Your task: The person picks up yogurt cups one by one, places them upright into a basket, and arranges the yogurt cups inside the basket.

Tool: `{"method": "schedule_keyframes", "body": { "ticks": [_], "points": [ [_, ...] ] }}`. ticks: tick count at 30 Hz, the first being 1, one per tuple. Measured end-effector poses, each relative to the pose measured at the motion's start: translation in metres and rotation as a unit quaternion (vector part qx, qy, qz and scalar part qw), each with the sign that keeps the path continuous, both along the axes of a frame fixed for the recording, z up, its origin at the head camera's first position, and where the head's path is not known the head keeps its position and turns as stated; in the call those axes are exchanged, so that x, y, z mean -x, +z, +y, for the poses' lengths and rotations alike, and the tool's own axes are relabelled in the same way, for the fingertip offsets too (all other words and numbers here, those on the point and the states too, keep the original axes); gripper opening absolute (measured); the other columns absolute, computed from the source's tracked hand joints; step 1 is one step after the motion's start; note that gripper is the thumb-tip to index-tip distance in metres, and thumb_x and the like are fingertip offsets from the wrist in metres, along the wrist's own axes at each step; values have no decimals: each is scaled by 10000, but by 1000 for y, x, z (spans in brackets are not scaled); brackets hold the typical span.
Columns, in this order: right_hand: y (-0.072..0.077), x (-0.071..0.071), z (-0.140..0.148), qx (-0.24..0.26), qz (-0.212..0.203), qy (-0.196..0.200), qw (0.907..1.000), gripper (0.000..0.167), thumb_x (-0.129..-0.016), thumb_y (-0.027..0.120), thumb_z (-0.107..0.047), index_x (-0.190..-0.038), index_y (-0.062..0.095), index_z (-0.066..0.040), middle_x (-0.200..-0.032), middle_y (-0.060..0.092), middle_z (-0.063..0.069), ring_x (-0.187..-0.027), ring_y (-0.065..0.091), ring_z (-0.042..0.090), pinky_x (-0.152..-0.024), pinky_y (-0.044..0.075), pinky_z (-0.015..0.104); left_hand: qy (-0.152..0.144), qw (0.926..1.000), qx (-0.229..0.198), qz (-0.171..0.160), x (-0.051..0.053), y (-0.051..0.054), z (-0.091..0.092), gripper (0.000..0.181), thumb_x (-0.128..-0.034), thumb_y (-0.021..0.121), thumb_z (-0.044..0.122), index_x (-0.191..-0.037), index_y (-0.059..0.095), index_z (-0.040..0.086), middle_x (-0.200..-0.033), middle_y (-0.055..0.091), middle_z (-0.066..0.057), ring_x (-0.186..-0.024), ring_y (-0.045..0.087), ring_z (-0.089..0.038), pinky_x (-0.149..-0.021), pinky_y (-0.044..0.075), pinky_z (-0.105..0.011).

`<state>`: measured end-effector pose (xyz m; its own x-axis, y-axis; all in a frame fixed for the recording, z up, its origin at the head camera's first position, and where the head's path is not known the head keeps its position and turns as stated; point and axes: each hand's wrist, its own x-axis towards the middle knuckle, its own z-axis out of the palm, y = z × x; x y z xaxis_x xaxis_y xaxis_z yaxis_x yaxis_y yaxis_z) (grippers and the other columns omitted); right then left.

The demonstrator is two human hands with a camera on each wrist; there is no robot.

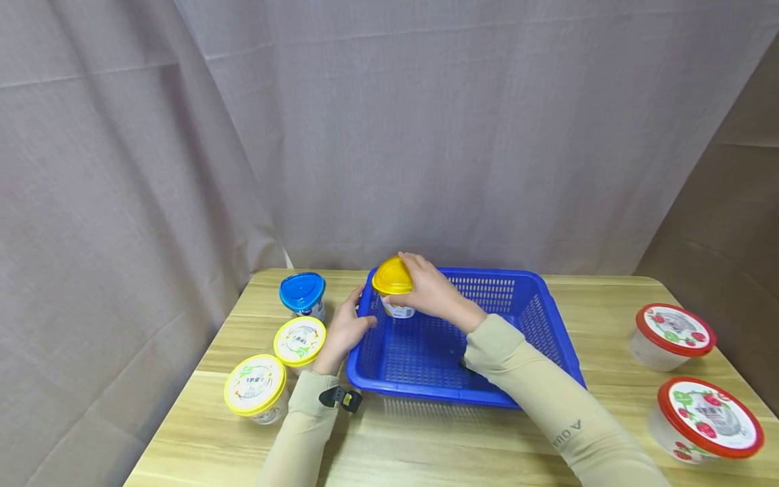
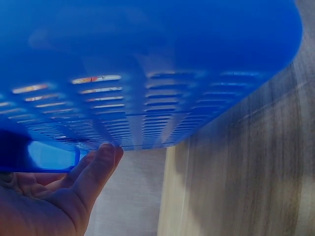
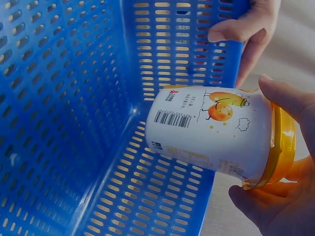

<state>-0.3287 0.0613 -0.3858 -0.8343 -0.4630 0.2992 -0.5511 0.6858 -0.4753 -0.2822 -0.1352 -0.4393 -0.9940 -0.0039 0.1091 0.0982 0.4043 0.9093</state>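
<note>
I have the right hand (image 1: 431, 289) grasping the yellow-lidded cup (image 1: 391, 276), thumb and fingers spread around its lid and closed on opposite sides. Taking the middle of the blue basket (image 1: 426, 390) as my dial, with twelve at the far side, the cup sits inside the walls at about ten to eleven o'clock, base lowermost; I can't tell whether it touches the floor. At nine o'clock I have the left hand (image 1: 347, 331) gripping the rim, thumb over the inside of the wall and fingers outside.

Outside the basket, at nine to ten o'clock, I see a blue-lidded cup (image 1: 302, 291). The first yellow-rimmed tub (image 1: 299, 340) is at nine, just beside the left wrist, and the second yellow-rimmed tub (image 1: 255, 385) lies beyond it at eight. The far red-rimmed tub (image 1: 675, 330) stands at three and the near red-rimmed tub (image 1: 710, 418) at four, both well apart from the basket, on the wooden table (image 1: 608, 338).

The right sleeve (image 1: 535, 385) comes in from five o'clock and hides part of the basket from me. The left hand and basket wall stand between the held cup and the left-side tubs. A grey curtain (image 1: 426, 135) hangs at twelve.
</note>
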Motion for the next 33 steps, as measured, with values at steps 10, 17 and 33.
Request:
{"method": "schedule_keyframes", "body": {
  "ticks": [10, 17, 33],
  "points": [
    [-7, -1, -3, -25, -130, 15, 9999, 1027, -787, 843, -439, -1536, 327, 38, -1503, 424, 250, -1337, 462, 397, -1100, 386, 534, -37, 10000, -57, 69, 0, 0, 0, 844, -751, 637, 16, -1549, 364, 36, -1379, 553, -243, -1120, 607, -375, -960, 510, -503],
    [-13, -2, -4, -21, -51, 50, 10000, 1012, -793, 843, -419, -1532, 329, 44, -1503, 419, 260, -1328, 463, 414, -1095, 391, 538, 24, 10000, 18, -52, -1, 1, 0, 836, -768, 642, 20, -1555, 358, 44, -1403, 536, -239, -1152, 592, -388, -985, 493, -525],
    [-19, -6, -7, -147, -70, 130, 9998, 997, -813, 822, -410, -1524, 319, 76, -1499, 404, 287, -1336, 449, 439, -1106, 375, 547, 23, 9999, 65, -86, -1, 0, 0, 829, -778, 630, 16, -1557, 347, 35, -1418, 516, -253, -1173, 581, -414, -981, 484, -578]
  ]
}}
